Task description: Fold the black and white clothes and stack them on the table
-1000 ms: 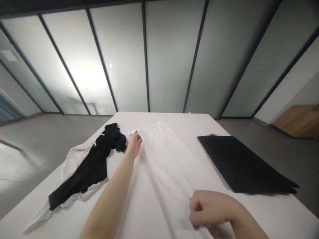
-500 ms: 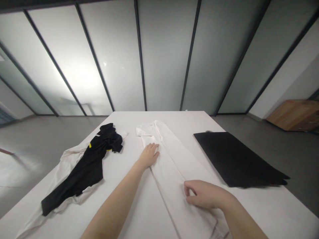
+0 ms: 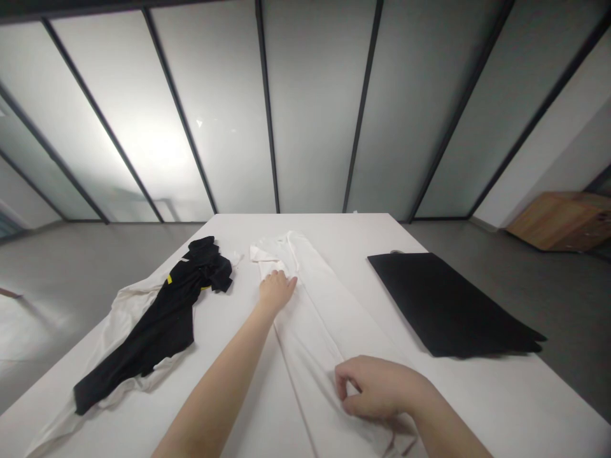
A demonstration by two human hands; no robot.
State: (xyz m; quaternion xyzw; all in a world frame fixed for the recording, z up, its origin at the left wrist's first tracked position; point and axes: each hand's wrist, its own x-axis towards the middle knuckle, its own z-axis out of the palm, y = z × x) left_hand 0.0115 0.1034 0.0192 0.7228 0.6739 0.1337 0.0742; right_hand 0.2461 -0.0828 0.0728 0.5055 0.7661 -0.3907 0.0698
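Observation:
A white T-shirt lies lengthwise down the middle of the table, its long side folded over, with a short sleeve at the far left end. My left hand rests on its left part just below that sleeve, fingers stretched out and pressing down on the cloth. Closer to me, my right hand is curled with thumb and forefinger pinched at the shirt's near right part. The fingertips partly hide the cloth there. Bunched folds of the hem show beneath my right wrist.
On the left of the white table lies a crumpled black garment with yellow marks, on top of white cloth. Black flat sheets lie at the right edge, with a small round object behind. A wooden cabinet stands beyond.
Both my hands have shifted a little to the left, and the white T-shirt has slid left with them. My right hand is also slightly closer to me. The black garment and sheets stay put.

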